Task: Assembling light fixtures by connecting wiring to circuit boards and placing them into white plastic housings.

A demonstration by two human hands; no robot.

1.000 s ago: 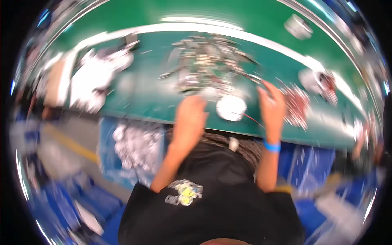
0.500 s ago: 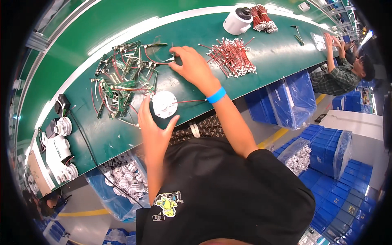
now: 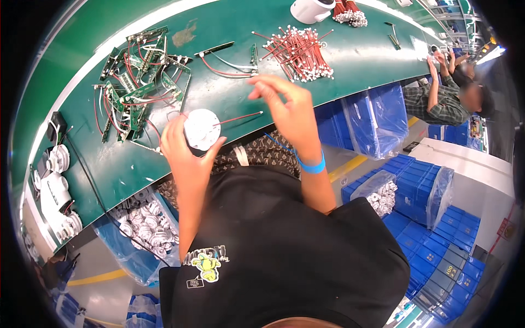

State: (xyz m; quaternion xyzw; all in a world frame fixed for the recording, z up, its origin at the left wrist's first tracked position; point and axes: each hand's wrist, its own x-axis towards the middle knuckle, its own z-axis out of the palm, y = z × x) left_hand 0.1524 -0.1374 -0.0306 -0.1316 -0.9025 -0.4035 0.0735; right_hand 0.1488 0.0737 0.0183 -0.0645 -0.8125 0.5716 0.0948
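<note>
My left hand (image 3: 183,150) curls round the rim of a white round plastic part (image 3: 202,129) near the table's front edge, thumb at its near side. A thin red wire (image 3: 238,117) runs out of that part to the right and ends in a small white connector. My right hand (image 3: 289,106) is raised to the right of it, fingers loosely bent and apart, with nothing seen in them. Just beyond its fingertips, two narrow green circuit boards (image 3: 216,49) lie joined by a red and a white wire (image 3: 227,71).
A heap of wired circuit boards (image 3: 142,90) covers the left of the green table (image 3: 219,24). Red wires with white connectors (image 3: 299,54) lie right of centre. A white camera-like housing (image 3: 311,10) stands behind them. White parts fill a bag-lined bin (image 3: 145,224) below. A co-worker (image 3: 451,101) sits at right.
My right hand has drawn back from the pair of boards, which now lies apart from the heap. My left hand still has the white part. The whole view has shifted somewhat.
</note>
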